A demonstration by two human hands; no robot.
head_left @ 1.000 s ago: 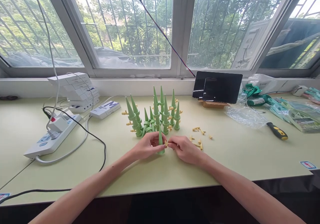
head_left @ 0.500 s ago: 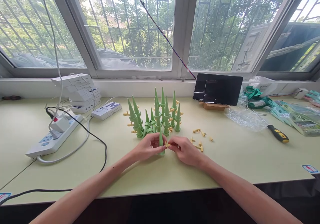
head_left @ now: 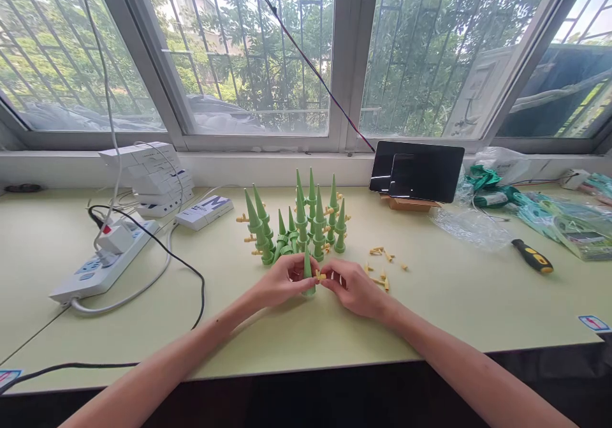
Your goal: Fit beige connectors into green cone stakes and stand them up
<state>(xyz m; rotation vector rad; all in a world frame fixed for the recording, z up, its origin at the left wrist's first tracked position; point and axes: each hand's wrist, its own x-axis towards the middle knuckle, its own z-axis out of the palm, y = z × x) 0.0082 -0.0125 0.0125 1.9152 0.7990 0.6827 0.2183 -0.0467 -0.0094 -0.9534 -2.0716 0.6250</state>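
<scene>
My left hand is closed around a green plant-watering spike, which stands point up near the table's front. My right hand pinches a small yellow valve against the spike's right side; the fingertips hide how far it is seated. Behind my hands stand several stacked green spikes, many with yellow valves sticking out sideways. To the right of my right hand lie several loose yellow valves.
A white power strip with cables and a white box lie to the left. At the back right, a dark tablet leans on a cardboard stand. Further right are a screwdriver and plastic bags.
The yellow valve has turned slightly in my right fingertips beside the spike. My left hand keeps its hold, and the rest looks the same.
</scene>
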